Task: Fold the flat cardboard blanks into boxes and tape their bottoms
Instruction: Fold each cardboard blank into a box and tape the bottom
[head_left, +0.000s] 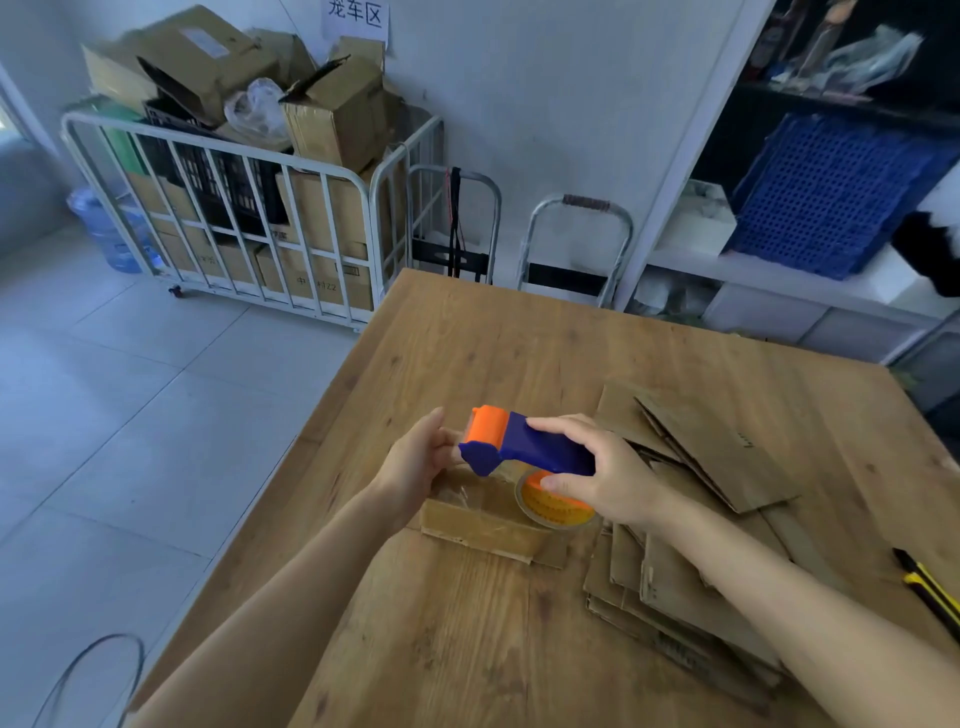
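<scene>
Far left, on the tiled floor: a loop of black cable at the bottom edge. Farther back, a blue water bottle beside a white cage trolley heaped with cardboard cartons. Just right of the trolley, against the wall, two folded hand trucks.

On the wooden table, nearer its left edge: left hand, thumb raised, fingers curled round the far-left end of the small cardboard box. Box lying low on the tabletop, clear tape glinting across its upper face.

Directly above the box, touching or just off it (cannot tell which): tape dispenser, orange head toward the left hand, blue handle slanting down to the right. Beneath the handle, the orange-cored tape roll. Right hand wrapped firmly round that blue handle, index finger along the top, thumb pressed against the roll's side.

Right of the box, under and beyond the right forearm: flat cardboard blanks in a loose, fanned stack on the table. Near the right edge, a yellow-and-black utility knife on the tabletop, apart from the stack. Behind, at upper right, shelving with a blue perforated crate leaning on it.
</scene>
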